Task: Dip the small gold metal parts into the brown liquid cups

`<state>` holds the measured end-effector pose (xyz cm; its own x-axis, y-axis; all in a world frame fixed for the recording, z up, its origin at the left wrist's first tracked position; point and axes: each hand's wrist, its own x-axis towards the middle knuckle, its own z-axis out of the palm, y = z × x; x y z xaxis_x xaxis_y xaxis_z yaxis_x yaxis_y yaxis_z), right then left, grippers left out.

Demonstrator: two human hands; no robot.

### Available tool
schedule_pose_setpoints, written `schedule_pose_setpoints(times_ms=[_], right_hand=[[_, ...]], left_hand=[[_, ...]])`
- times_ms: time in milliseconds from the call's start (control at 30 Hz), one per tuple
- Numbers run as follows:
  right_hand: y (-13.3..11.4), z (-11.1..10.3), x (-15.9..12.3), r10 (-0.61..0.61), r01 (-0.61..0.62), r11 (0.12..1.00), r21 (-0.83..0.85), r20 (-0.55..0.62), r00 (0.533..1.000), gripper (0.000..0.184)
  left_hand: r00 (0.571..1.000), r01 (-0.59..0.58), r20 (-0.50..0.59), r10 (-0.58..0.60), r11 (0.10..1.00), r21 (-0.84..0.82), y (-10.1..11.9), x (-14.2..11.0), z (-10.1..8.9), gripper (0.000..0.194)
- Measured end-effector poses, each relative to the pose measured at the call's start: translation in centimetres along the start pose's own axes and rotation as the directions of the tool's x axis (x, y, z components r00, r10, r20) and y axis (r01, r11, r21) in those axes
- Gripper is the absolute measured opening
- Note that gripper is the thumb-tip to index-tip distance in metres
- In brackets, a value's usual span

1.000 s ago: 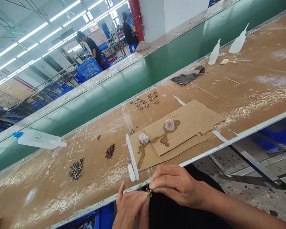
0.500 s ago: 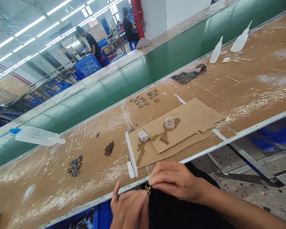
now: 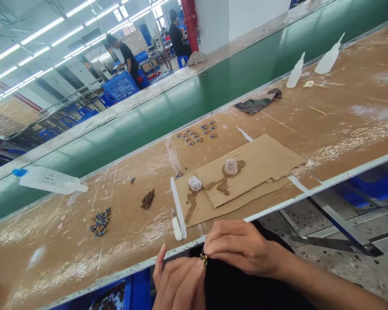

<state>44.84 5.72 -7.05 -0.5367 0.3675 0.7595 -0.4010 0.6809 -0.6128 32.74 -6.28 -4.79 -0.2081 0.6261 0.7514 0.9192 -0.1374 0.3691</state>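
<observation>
Close to the table's front edge, my left hand (image 3: 181, 280) pinches a small gold-coloured metal piece (image 3: 204, 259) with green and red spots. My right hand (image 3: 241, 245) is closed at the upper side of the piece, thumb and fingers pressed together; what lies between these fingertips is too small to make out. Just beyond my hands is a white-handled knife (image 3: 176, 226) beside a white strip. A pile of small blue and gold pieces (image 3: 100, 222) and a pile of small brown parts (image 3: 148, 199) lie to the left.
Cardboard sheets (image 3: 255, 172) hold two clear cups, one (image 3: 230, 166) on a wet stain. Similar pieces (image 3: 194, 137) stand in rows behind. Around are a blue-capped bottle (image 3: 48, 181), two white squeeze bottles (image 3: 295, 73), a cloth (image 3: 257, 103) and a green belt (image 3: 168, 112). Others work far back.
The view has shifted slightly. Both hands stay pinched together at the small metal piece, which appears turned a little.
</observation>
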Motion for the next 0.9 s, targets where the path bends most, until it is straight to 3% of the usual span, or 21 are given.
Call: schedule_pose_setpoints(times_ms=[233, 467, 667, 900], right_hand=[[-0.1, 0.1, 0.0, 0.026, -0.026, 1.0, 0.005, 0.0, 1.0, 0.011], [-0.3, 0.5, 0.5, 0.271, -0.271, 0.951, 0.15, 0.022, 0.962, 0.014], [-0.3, 0.8, 0.4, 0.235, -0.231, 0.968, 0.097, -0.033, 0.971, 0.013], [-0.4, 1.2, 0.3, 0.222, -0.216, 0.973, 0.082, -0.075, 0.972, 0.011]], left_hand=[[0.997, 0.075, 0.003, -0.075, 0.997, -0.009, -0.2, -0.2, 0.2, 0.011], [0.999, 0.032, -0.039, -0.032, 0.999, 0.001, -1.1, -0.6, 0.5, 0.016], [0.993, 0.109, -0.038, -0.108, 0.993, 0.033, -1.5, -1.0, 0.5, 0.009], [0.998, 0.054, -0.017, -0.054, 0.998, 0.026, -1.1, -0.3, 0.5, 0.011]])
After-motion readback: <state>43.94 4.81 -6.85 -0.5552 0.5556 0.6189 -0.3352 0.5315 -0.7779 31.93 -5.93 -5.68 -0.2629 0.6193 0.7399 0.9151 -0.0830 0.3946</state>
